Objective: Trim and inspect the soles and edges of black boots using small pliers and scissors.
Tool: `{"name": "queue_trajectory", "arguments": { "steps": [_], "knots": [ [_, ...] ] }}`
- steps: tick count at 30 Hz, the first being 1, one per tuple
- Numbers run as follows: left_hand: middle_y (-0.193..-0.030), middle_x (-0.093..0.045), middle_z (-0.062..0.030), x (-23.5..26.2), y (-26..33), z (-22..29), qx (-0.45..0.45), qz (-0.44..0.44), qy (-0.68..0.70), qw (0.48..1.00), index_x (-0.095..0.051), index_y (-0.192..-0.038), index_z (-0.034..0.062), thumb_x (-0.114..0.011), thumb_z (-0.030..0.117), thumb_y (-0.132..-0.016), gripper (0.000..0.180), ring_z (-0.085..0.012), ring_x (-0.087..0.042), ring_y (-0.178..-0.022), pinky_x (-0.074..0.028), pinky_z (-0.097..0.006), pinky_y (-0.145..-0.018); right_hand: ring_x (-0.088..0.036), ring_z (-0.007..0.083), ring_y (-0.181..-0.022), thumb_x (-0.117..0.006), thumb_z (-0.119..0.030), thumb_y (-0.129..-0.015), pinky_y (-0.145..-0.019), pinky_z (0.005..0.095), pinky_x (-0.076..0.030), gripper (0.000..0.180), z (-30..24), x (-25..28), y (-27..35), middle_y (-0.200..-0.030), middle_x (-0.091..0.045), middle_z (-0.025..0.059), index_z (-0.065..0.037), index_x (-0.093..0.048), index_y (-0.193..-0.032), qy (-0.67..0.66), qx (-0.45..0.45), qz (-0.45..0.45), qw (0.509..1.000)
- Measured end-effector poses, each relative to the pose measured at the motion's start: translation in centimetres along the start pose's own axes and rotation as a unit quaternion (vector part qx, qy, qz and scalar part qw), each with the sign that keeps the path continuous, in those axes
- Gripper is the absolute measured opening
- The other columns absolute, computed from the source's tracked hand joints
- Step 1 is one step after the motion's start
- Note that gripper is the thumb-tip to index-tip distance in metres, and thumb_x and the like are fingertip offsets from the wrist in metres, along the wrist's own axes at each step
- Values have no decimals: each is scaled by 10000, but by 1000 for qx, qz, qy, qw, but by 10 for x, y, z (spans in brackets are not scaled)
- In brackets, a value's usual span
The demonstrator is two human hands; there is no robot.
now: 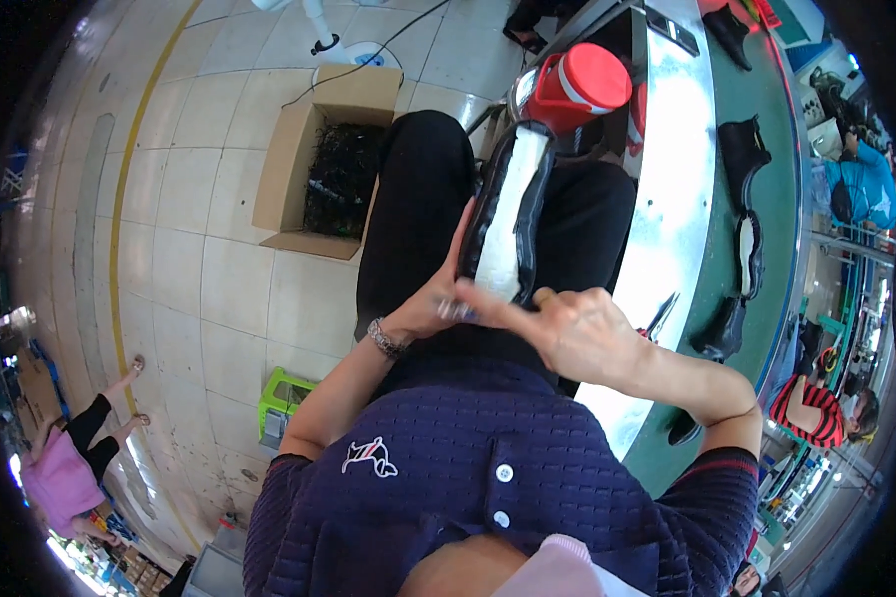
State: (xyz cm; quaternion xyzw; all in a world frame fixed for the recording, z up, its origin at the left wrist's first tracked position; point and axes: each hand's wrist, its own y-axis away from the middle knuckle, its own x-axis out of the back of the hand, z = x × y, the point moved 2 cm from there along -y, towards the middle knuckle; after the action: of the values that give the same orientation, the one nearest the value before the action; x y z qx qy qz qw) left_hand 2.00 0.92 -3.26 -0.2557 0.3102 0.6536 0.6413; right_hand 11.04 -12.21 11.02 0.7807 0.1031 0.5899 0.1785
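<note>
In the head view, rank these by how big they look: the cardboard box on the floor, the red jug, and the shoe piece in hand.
1. Cardboard box, largest.
2. Black shoe piece with white lining, held in the left hand; it is nearer the camera, so its looks may flatter it.
3. Red jug, smallest, though close to the shoe piece.

We see an open cardboard box point(321, 169) of dark pieces on the tiled floor point(199, 289), a red jug point(579, 88) beside a green conveyor belt point(767, 199), black shoe parts point(743, 149) on it, a green stool point(281, 403).
</note>
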Motion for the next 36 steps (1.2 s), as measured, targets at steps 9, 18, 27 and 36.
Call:
{"name": "queue_trajectory", "arguments": {
  "steps": [9, 18, 27, 36],
  "knots": [
    [-1462, -354, -113, -1, 5, 0, 196, 61, -140, 969, 115, -1531, 257, -882, 78, -648, 1344, -203, -423, -1278, -355, -356, -1074, -548, 172, -438, -558, -134, -885, -368, 302, -438, 763, 19, 11, -3, -607, -557, 74, -277, -181, -1533, -26, -45, 0, 999],
    [-1424, -358, -57, -3, 4, 1, 185, 76, -75, 977, 97, -1535, 207, -864, 16, -642, 1326, -164, -393, -1279, -348, -362, -1076, -566, 210, -433, -567, -204, -930, -396, 329, -451, 656, 52, 20, -18, -582, -574, 68, -296, -267, -1506, 1, -83, 87, 993],
    [-1388, -400, -51, 3, 1, -5, 200, 56, -110, 972, -59, -1525, 168, -857, 31, -659, 1186, -167, -410, -1264, -365, -357, -1060, -574, 194, -438, -588, -187, -921, -407, 331, -454, 720, 54, 15, -24, -584, -584, 68, -278, -207, -1526, -47, -105, 10, 993],
    [-1241, -552, -21, 1, 0, -4, 242, 47, -94, 965, -394, -1375, 102, -792, -46, -711, 788, -141, -524, -1147, -451, -318, -979, -597, 226, -463, -597, -130, -851, -413, 344, -472, 822, 44, 6, -15, -583, -578, 81, -280, -165, -1534, -35, -68, 56, 995]
  ]
}}
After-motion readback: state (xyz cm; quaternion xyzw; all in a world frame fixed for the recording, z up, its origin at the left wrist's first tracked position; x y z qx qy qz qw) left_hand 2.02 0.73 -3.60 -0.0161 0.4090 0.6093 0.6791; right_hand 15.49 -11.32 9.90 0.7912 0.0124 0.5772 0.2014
